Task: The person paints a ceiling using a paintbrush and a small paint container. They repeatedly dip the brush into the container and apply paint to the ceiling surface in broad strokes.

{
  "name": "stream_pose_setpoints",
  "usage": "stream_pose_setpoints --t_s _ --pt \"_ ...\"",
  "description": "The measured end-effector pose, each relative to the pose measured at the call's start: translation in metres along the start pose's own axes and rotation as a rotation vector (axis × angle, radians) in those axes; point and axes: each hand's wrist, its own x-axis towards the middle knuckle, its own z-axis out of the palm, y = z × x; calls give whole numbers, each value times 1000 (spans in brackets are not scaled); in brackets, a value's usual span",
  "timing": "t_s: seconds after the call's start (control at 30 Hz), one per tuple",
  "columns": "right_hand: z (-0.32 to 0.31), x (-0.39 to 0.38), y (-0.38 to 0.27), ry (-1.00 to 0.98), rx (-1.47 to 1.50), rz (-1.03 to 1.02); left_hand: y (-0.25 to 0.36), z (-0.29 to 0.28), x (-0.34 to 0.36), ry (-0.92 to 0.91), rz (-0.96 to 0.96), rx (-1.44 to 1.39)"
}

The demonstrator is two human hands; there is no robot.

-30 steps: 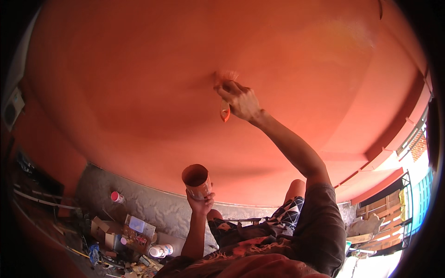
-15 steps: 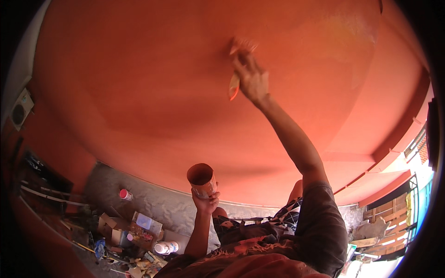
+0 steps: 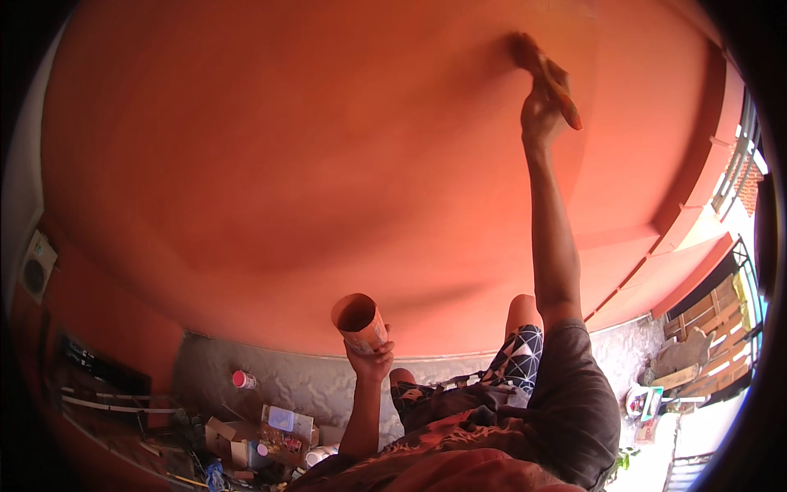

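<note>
From my end, the right hand (image 3: 544, 113) is up high at the orange wall (image 3: 246, 164), fingers curled closed round the brush (image 3: 566, 100), handle slanting back past the palm. Should be light, with a stiff handle and soft tip, so I'd pinch near the neck. The left hand (image 3: 371, 358) is down low, fingers wrapped round the side of the open-topped can (image 3: 366, 325). Can't see its contents; maybe slick, so I'd hold it low.
</note>
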Motion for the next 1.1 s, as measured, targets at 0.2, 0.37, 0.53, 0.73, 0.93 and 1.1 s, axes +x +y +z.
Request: stream_pose_setpoints --t_s 0.2,0.37,0.53,0.73,0.93,1.1 --pt "-23 -55 3 -390 -303 -182 -8 2 26 -106 -75 -12" --pt "-20 -150 -40 -1165 90 -231 -15 10 46 -98 -105 -22" --pt "-27 -60 16 -473 180 98 -24 24 58 -105 -123 -4" --pt "-76 56 46 116 -168 5 -22 23 53 -112 -119 38" --pt "-65 -68 24 -600 -271 -354 -29 13 55 -73 -120 28" --pt "-67 -82 25 -843 421 258 -39 18 66 -57 -156 31"
